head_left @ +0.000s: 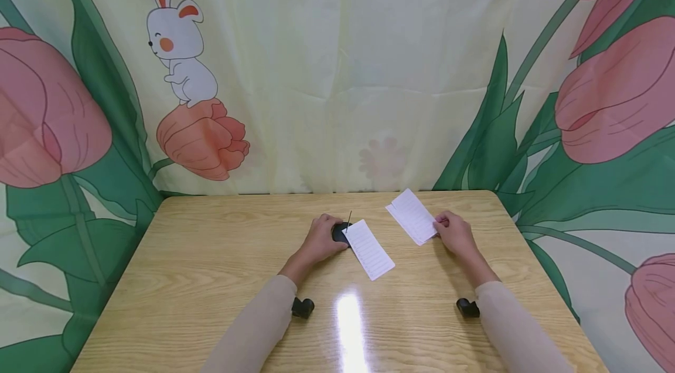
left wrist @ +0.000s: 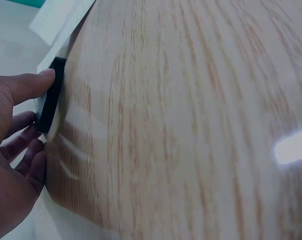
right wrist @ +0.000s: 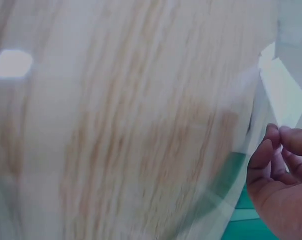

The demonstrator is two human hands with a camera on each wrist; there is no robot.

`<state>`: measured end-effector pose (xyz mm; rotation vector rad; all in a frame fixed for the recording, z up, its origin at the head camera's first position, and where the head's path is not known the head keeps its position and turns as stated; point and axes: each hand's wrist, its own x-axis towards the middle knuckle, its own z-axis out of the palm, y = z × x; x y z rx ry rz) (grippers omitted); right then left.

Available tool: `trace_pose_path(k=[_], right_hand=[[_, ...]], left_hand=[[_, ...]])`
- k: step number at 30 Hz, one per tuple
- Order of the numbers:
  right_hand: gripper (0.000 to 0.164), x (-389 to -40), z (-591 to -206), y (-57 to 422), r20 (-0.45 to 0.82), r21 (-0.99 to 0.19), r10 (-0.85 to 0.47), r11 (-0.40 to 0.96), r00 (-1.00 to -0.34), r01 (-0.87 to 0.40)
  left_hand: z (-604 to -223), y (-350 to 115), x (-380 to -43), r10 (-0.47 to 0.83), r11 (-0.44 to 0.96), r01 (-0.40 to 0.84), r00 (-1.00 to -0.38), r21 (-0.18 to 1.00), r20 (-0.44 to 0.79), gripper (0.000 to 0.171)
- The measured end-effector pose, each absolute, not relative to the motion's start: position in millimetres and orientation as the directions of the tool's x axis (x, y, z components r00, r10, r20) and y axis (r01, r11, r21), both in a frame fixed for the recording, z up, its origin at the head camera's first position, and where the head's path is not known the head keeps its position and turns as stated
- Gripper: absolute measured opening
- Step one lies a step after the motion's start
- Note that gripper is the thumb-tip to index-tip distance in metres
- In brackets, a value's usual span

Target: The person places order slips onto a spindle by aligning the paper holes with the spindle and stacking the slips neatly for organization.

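Observation:
My left hand grips the round black base of a receipt spike, a thin upright rod on a dark disc. The left wrist view shows the thumb on one side of the base and the fingers on the other. One printed paper slip lies at the spike, its upper left corner at the rod; whether the rod pierces it I cannot tell. To the right, my right hand pinches a couple of overlapping printed slips by their lower right edge. Thumb and forefinger meet on that paper in the right wrist view.
All this is on a light wooden table with a bright glare patch near the front. Behind it hangs a curtain printed with tulips and a rabbit. A black wrist device sits at the left cuff, another at the right.

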<state>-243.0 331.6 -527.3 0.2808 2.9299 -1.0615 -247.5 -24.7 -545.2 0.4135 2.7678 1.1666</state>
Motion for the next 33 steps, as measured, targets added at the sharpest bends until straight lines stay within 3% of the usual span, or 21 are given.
trace_pose_path(k=[19, 33], right_hand=[[0.020, -224.2, -491.1, 338.9, -0.021, -0.646, 0.128, 0.755, -0.992, 0.111], [0.019, -218.0, -468.8, 339.5, 0.057, -0.657, 0.096, 0.753, -0.994, 0.035]], left_hand=[[-547.6, -25.4, -248.5, 0.305, 0.686, 0.215, -0.952, 0.695, -0.006, 0.062], [-531.5, -29.0, -245.0, 0.280, 0.630, 0.177, -0.960, 0.757, -0.008, 0.059]])
